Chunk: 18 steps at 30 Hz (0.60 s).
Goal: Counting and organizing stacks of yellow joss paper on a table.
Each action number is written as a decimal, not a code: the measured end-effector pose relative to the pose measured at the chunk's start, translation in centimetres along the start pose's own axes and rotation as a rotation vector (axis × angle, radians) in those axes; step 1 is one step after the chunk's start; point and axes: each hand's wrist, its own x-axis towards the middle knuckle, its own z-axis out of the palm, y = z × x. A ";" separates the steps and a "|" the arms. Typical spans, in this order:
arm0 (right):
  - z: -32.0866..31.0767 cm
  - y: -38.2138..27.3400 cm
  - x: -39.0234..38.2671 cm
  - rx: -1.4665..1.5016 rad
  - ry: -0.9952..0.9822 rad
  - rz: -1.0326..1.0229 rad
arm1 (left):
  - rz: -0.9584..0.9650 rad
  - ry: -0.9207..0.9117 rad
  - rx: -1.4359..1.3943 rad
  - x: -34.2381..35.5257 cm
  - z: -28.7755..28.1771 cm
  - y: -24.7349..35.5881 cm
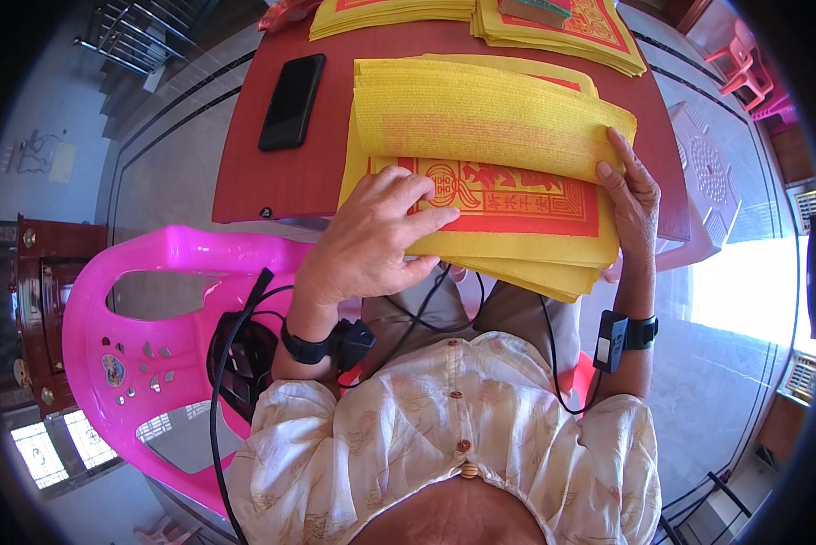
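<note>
A stack of yellow joss paper sheets (508,245) with red printed panels lies at the table's near edge, partly overhanging toward my lap. The top sheet (480,113) is folded over away from me, its plain yellow back showing. My right hand (637,195) pinches the right edge of this folded sheet between thumb and fingers. Over the left part of the stack is my left hand (376,232), palm down with fingers apart, close above or touching the red print; I cannot tell which. It holds nothing.
A black phone (292,102) lies on the red table (262,186) to the left. More yellow paper stacks (562,41) sit at the far side, one with a small box (537,11) on top. A pink chair (108,272) stands at my left, a pale plastic stool (706,177) at the right.
</note>
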 end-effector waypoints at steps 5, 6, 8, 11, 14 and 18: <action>-0.1 0.1 0.0 0.001 -0.003 -0.003 | -0.005 0.001 0.011 0.0 0.1 0.1; -0.1 0.1 0.0 0.003 -0.001 -0.006 | -0.006 0.002 0.009 0.0 0.1 0.1; 0.0 0.1 0.0 0.003 -0.001 -0.006 | -0.008 0.003 0.007 0.0 0.1 0.1; 0.0 0.1 0.0 -0.002 -0.002 -0.006 | -0.008 -0.007 -0.019 0.0 0.0 0.0; -0.1 0.1 0.0 -0.007 -0.001 0.000 | -0.001 -0.001 0.000 0.1 0.0 0.1; -0.1 0.0 0.0 -0.008 0.002 -0.003 | -0.009 -0.001 0.000 0.1 0.0 0.1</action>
